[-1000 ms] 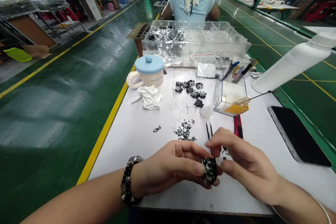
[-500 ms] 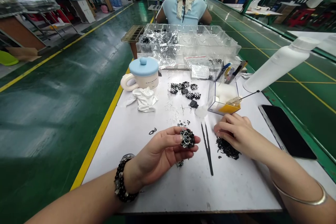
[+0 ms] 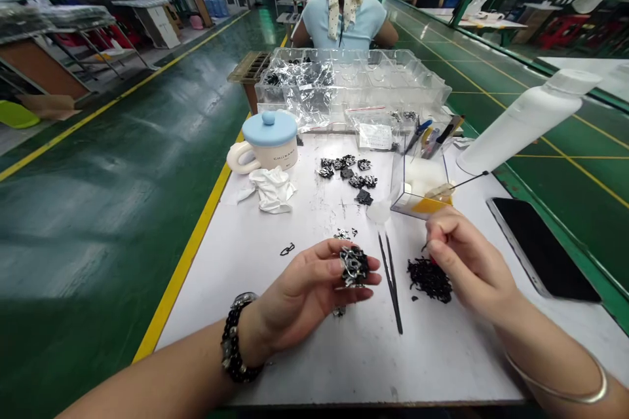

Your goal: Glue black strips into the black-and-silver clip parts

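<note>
The part [image 3: 354,266] sits in the left hand [image 3: 295,291], over the near half of the table [image 3: 314,370]. I have the thumb on one side and fingers behind it; the lower fingers reach past it, slightly spread. It reads as a lumpy black and silver cluster, its fine detail lost to me at this range.

The right hand [image 3: 472,268] has thumb and forefinger pressed together at the far side of the pile [image 3: 430,279] of small black pieces. A thin dark sliver [image 3: 425,246] shows at the pinch; I take it for one of those pieces, though it is too small to be certain.

I judge the step in hand to be picking a single piece while the part is held ready. The two hands are apart, with the tweezers [image 3: 397,311] lying between them on the table. As I read it, the next move calls for a light pinch, a lift clear of the pile so nothing scatters, and a path above the tweezers toward a steady part. Silver pieces [image 3: 343,234] lie just beyond the left hand.
</note>
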A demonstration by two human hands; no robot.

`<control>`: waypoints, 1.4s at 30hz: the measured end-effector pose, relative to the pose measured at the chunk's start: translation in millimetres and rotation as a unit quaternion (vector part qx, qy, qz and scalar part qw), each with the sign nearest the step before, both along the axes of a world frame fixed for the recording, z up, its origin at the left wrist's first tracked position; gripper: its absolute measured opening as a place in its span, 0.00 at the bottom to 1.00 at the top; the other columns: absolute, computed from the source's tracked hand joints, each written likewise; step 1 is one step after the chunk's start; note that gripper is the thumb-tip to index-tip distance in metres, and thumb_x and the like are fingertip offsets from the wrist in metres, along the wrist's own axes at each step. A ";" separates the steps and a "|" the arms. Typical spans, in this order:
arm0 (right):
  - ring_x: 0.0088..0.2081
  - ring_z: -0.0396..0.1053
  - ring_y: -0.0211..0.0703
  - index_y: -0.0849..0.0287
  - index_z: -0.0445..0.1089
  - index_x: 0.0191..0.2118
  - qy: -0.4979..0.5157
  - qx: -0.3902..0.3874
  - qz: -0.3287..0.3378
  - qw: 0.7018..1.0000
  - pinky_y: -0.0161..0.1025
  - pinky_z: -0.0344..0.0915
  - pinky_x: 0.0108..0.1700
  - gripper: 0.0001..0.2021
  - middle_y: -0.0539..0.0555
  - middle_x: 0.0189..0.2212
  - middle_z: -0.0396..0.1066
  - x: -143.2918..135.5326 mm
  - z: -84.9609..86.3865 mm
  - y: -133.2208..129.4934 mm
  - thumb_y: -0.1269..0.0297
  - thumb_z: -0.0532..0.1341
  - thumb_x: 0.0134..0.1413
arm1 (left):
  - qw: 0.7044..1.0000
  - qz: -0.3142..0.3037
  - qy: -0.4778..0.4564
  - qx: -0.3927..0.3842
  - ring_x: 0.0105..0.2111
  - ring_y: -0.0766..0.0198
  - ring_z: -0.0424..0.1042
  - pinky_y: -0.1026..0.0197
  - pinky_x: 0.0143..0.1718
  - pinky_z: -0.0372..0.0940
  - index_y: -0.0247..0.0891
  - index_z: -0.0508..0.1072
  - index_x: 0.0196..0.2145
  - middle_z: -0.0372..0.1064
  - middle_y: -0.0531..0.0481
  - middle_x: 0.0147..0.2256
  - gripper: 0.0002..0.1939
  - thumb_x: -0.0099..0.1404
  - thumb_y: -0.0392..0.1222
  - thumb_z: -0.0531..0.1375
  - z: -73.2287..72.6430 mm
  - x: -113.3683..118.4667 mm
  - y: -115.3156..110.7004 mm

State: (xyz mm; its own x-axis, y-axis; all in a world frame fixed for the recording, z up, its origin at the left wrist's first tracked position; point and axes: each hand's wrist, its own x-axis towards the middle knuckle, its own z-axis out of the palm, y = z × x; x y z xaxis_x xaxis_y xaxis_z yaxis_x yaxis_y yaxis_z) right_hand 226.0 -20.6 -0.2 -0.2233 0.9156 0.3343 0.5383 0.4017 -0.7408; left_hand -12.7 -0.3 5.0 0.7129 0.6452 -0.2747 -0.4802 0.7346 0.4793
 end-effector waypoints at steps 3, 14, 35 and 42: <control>0.34 0.53 0.38 0.56 0.56 0.36 0.081 -0.028 0.025 0.996 0.38 0.52 0.35 0.05 0.50 0.31 0.52 -26.8 -1.7 -13.0 0.67 0.48 0.66 | 0.998 -0.036 -0.052 0.003 0.41 0.54 0.76 0.52 0.46 0.66 0.35 0.72 0.39 0.76 0.44 0.38 0.14 0.54 0.39 0.66 -0.3 3.3 -6.1; 0.32 0.58 0.35 0.55 0.59 0.36 0.283 -0.272 0.125 0.911 0.35 0.57 0.33 0.06 0.49 0.32 0.55 -44.8 -4.5 -23.7 0.60 0.53 0.64 | 0.998 -0.025 -0.055 -0.019 0.37 0.64 0.75 0.62 0.46 0.64 0.32 0.75 0.36 0.77 0.44 0.34 0.12 0.52 0.36 0.67 1.3 6.5 -11.1; 0.30 0.62 0.34 0.62 0.68 0.32 0.318 -0.432 0.116 0.836 0.32 0.54 0.31 0.08 0.50 0.27 0.66 -34.1 4.0 -12.7 0.62 0.63 0.55 | 0.999 -0.038 -0.014 0.018 0.35 0.63 0.76 0.64 0.43 0.63 0.33 0.76 0.34 0.78 0.44 0.34 0.13 0.49 0.36 0.68 -1.5 8.4 -8.3; 0.30 0.63 0.35 0.62 0.66 0.30 0.304 -0.422 0.093 0.849 0.34 0.58 0.34 0.13 0.51 0.27 0.66 -35.7 4.7 -11.4 0.56 0.63 0.54 | 0.998 -0.043 -0.032 0.021 0.36 0.62 0.76 0.63 0.44 0.63 0.32 0.76 0.35 0.78 0.43 0.34 0.13 0.50 0.35 0.67 -3.7 7.7 -9.4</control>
